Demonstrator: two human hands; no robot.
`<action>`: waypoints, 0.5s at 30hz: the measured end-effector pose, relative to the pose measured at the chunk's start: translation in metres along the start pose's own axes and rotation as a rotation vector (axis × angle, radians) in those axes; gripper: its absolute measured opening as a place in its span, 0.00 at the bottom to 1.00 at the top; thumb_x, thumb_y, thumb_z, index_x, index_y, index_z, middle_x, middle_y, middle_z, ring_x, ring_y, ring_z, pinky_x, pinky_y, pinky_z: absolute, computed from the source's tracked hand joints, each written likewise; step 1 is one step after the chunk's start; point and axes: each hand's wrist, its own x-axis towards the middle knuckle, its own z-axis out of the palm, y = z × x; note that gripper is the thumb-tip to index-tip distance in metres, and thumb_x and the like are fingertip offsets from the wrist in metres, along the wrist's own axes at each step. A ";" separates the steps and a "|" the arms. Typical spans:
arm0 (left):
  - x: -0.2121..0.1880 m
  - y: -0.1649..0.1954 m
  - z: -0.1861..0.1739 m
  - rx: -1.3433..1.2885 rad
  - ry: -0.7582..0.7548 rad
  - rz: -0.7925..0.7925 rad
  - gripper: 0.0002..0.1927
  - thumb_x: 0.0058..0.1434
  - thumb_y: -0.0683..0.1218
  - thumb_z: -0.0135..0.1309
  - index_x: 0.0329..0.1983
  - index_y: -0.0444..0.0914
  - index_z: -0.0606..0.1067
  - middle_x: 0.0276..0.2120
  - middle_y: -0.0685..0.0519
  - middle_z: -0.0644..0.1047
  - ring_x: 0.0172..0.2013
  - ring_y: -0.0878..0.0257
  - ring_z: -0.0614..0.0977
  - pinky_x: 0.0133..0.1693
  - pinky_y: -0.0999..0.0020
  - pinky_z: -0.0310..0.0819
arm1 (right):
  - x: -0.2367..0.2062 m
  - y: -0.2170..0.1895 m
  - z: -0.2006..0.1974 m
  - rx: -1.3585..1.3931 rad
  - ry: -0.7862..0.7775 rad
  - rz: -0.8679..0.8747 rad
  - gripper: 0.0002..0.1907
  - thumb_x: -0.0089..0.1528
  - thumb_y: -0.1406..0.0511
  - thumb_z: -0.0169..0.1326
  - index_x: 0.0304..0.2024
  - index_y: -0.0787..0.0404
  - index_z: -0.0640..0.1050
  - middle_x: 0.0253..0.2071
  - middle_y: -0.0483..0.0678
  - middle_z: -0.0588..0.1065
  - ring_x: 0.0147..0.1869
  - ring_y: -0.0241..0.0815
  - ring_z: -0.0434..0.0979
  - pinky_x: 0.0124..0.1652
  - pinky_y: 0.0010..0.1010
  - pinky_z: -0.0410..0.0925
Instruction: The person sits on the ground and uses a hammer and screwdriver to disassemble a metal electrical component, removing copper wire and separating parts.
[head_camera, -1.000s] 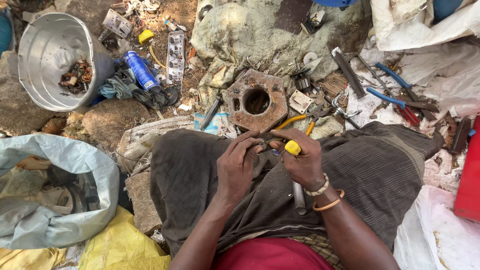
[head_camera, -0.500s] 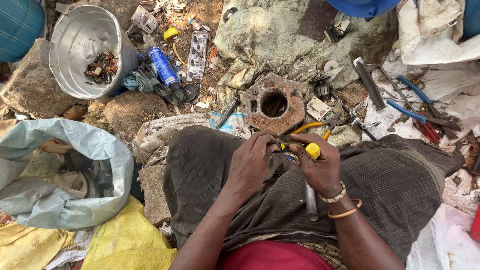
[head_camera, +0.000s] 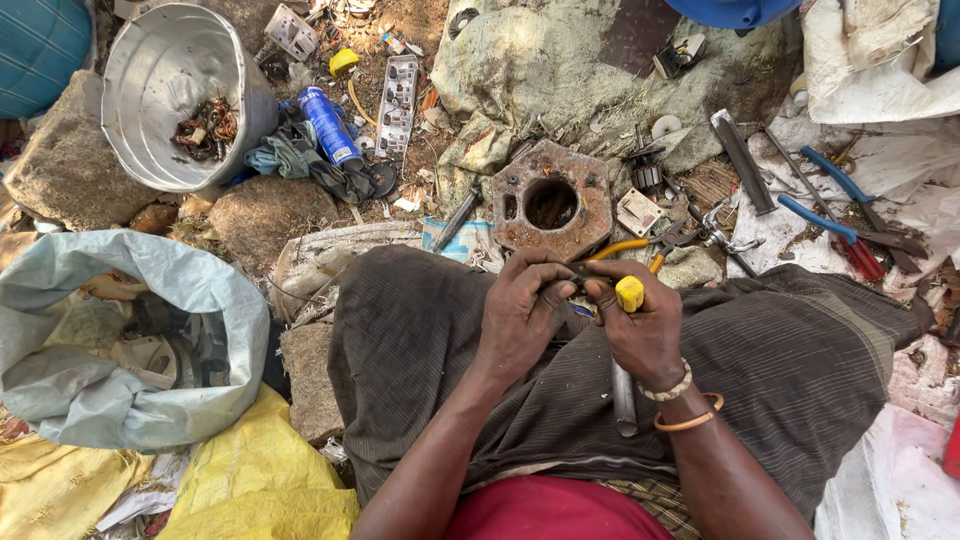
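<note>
My left hand (head_camera: 520, 315) and my right hand (head_camera: 640, 325) meet over my lap, above the dark striped cloth (head_camera: 800, 350). The right hand grips a tool with a yellow handle end (head_camera: 630, 292), held upright in the fist. The left hand's fingers pinch a small dark part (head_camera: 572, 275) against that tool; what the part is cannot be made out. A grey metal rod (head_camera: 624, 398) lies on the cloth just under the right wrist, which wears bangles. A rusty metal plate with a round hole (head_camera: 550, 200) lies on the ground just beyond the hands.
A metal bucket (head_camera: 140, 60) with bits of wire stands far left, a blue can (head_camera: 330, 125) beside it. Yellow-handled pliers (head_camera: 625, 247), blue-handled pliers (head_camera: 830, 200) and other tools lie to the right. An open grey sack (head_camera: 200, 290) sits at my left, over yellow sheeting.
The view has shifted, so the ground items sit lower and further right in frame. Both hands stay together over the lap with the yellow-handled tool.
</note>
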 end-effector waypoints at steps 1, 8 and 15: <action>0.000 0.000 0.001 0.129 0.076 0.130 0.09 0.66 0.46 0.58 0.45 0.36 0.77 0.50 0.49 0.76 0.50 0.56 0.80 0.49 0.60 0.79 | 0.000 0.001 -0.001 -0.024 0.001 -0.041 0.11 0.66 0.67 0.60 0.50 0.65 0.80 0.40 0.47 0.81 0.35 0.32 0.80 0.32 0.22 0.74; -0.008 -0.016 -0.006 0.176 0.346 0.302 0.07 0.68 0.45 0.58 0.46 0.39 0.80 0.44 0.53 0.79 0.45 0.62 0.82 0.45 0.69 0.84 | 0.007 0.010 -0.007 -0.067 0.068 0.030 0.14 0.65 0.64 0.62 0.50 0.64 0.81 0.40 0.48 0.81 0.33 0.32 0.78 0.30 0.23 0.73; -0.042 -0.033 -0.110 0.389 0.616 0.228 0.05 0.69 0.43 0.60 0.46 0.39 0.79 0.45 0.51 0.82 0.48 0.61 0.84 0.48 0.69 0.85 | 0.003 0.013 -0.003 -0.106 0.073 -0.192 0.13 0.69 0.65 0.62 0.53 0.66 0.80 0.46 0.50 0.81 0.44 0.34 0.80 0.40 0.24 0.75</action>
